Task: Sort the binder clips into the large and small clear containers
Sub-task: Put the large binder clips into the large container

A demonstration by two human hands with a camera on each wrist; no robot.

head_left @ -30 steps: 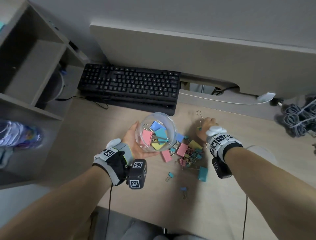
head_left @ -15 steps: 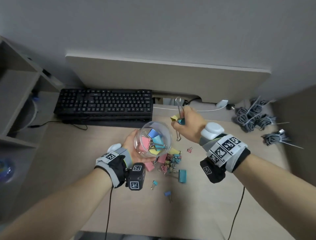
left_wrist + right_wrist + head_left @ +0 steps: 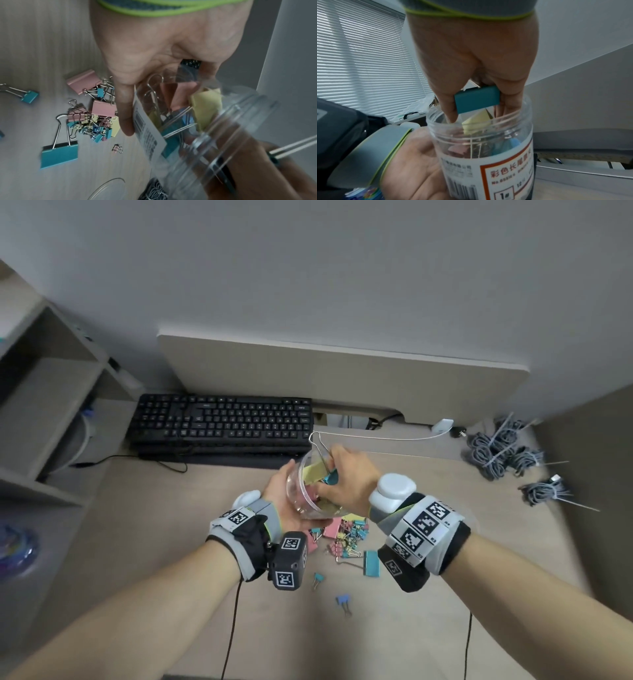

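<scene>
Binder clips, pink, yellow and blue, lie inside the large clear container, which my left hand cradles, fingers curled round its labelled wall, above the desk. My right hand reaches into its mouth, thumb and fingers clamped on a teal clip with a yellow clip just under it, their wire handles sticking out toward 12 o'clock. Loose clips sit heaped at 6 o'clock of the jar, a big teal one beside them. Half a second ago my right hand held these clips at 2 o'clock of the rim; now it is over the opening.
</scene>
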